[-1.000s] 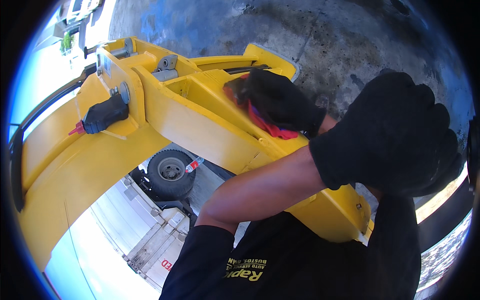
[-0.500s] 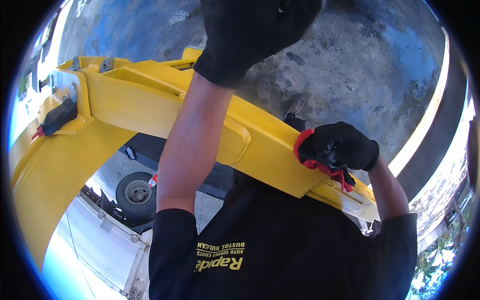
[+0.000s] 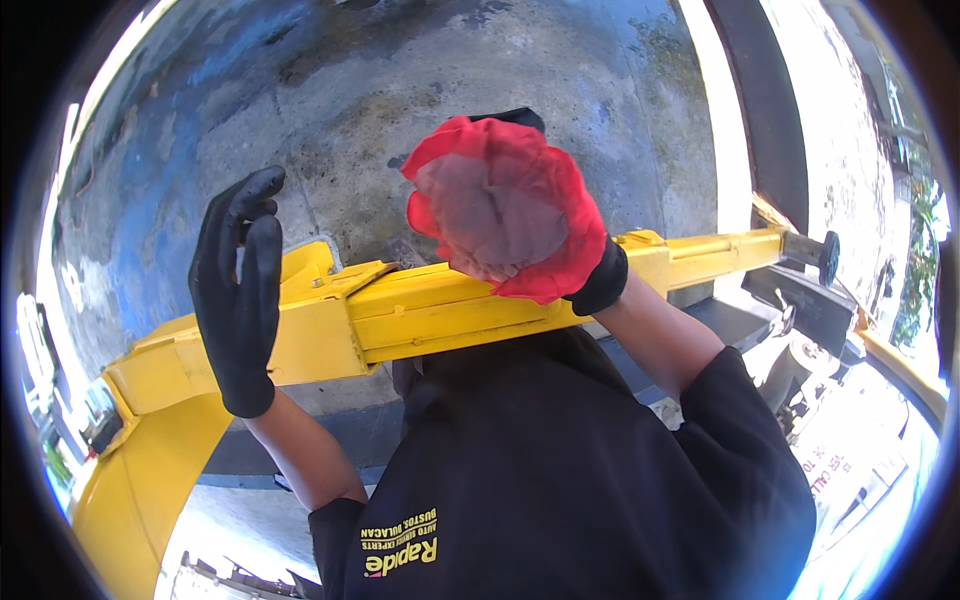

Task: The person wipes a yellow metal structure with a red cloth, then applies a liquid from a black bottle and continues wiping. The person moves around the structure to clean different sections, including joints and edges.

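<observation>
A yellow metal beam [image 3: 400, 350] runs across in front of my body, with a thick yellow curved section [image 3: 150, 490] at its left end. My right hand [image 3: 602, 280], in a black glove, holds up a crumpled red rag [image 3: 585, 215] with a dark stained patch in its middle. The rag hides most of that hand's fingers and hangs over the far side of the beam. Also black-gloved, my left hand [image 3: 240, 295] is raised in front of the beam's left part. Its fingers are loosely bent and apart, with nothing in them.
Beyond the beam lies a stained concrete floor [image 3: 350, 130] with blue patches. A dark strip [image 3: 765, 110] beside a bright band borders it on the right. The beam's right end carries a round dark plate [image 3: 828, 258]. Machinery parts [image 3: 800, 365] stand at lower right.
My right hand has lifted the red rag off the beam and moved it left and farther away. My left hand has come down to the left. The whole view has shifted.
</observation>
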A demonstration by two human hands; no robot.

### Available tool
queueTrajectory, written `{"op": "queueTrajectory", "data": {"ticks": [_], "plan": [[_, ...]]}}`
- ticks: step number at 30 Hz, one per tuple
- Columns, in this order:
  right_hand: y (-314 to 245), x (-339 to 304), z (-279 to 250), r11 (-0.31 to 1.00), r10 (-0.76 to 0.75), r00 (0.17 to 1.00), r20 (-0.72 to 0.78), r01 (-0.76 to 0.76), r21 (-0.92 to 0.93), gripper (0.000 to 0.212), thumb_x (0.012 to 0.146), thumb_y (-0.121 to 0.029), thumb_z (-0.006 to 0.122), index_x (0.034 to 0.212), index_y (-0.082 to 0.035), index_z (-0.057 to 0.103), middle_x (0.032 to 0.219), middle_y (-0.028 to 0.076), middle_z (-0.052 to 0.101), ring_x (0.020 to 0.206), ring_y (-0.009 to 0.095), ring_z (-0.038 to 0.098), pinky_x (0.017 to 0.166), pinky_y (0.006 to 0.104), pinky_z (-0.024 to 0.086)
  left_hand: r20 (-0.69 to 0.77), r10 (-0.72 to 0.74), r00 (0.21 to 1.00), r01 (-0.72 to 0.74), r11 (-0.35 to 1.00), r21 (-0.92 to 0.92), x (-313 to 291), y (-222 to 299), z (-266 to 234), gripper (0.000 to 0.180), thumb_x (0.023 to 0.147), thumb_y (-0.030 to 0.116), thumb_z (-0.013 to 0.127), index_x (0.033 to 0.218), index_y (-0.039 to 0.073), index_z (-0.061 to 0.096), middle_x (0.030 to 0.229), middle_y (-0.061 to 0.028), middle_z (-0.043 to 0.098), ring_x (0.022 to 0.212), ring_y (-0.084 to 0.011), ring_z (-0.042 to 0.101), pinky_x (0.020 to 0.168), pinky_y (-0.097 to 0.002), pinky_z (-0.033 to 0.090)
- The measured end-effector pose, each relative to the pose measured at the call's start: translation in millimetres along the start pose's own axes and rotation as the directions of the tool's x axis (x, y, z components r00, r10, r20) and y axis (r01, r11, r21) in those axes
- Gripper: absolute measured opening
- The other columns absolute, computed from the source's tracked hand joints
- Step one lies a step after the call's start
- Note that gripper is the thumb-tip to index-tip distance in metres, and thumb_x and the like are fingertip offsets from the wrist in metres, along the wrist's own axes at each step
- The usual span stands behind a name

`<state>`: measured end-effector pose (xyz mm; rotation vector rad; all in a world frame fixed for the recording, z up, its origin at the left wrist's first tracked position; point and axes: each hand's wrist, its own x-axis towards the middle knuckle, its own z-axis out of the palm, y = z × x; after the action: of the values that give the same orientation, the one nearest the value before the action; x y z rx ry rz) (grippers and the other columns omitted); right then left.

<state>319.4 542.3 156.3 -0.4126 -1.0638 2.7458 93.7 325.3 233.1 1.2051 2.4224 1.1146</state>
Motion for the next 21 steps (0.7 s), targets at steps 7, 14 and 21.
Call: {"op": "queueTrajectory", "data": {"ticks": [7,14,21], "plan": [[65.8,-61.4,45.1,-0.355,-0.406,0.819,0.405,0.266,-0.896,0.050,0.096,-0.040,0.080,0.136,-0.013,0.068,0.128,0.011,0.070,0.127,0.030,0.067,0.113,0.0505,0.050,-0.085,0.076,0.993,-0.088,0.985,-0.150,-34.7,51.6,71.3,0.032,0.115,0.014,0.057,0.139,0.000,0.073,0.143,-0.0156,0.074,0.134,-0.0302,0.070,0.116,-0.0417,0.052],[2.9,-146.0,-34.2,-0.408,-0.537,0.809,0.241,0.001,-0.913,0.028,0.102,-0.032,0.068,0.123,-0.014,0.071,0.119,0.009,0.069,0.121,0.030,0.065,0.112,0.0488,0.047,-0.189,0.144,0.971,-0.165,0.981,-0.100,-104.5,56.0,54.7,0.031,0.117,0.015,0.055,0.132,-0.005,0.074,0.134,-0.0165,0.077,0.127,-0.0278,0.072,0.114,-0.0397,0.052],[-2.4,-201.0,-83.2,-0.420,-0.788,0.589,0.179,-0.302,-0.856,0.034,0.113,-0.020,0.048,0.135,-0.012,0.072,0.145,0.007,0.071,0.140,0.032,0.061,0.120,0.0531,0.040,-0.175,0.100,0.979,-0.126,0.981,-0.145,-197.7,68.5,82.3,0.031,0.118,0.013,0.052,0.127,-0.005,0.076,0.130,-0.0171,0.079,0.124,-0.0295,0.074,0.113,-0.0395,0.054]]}}
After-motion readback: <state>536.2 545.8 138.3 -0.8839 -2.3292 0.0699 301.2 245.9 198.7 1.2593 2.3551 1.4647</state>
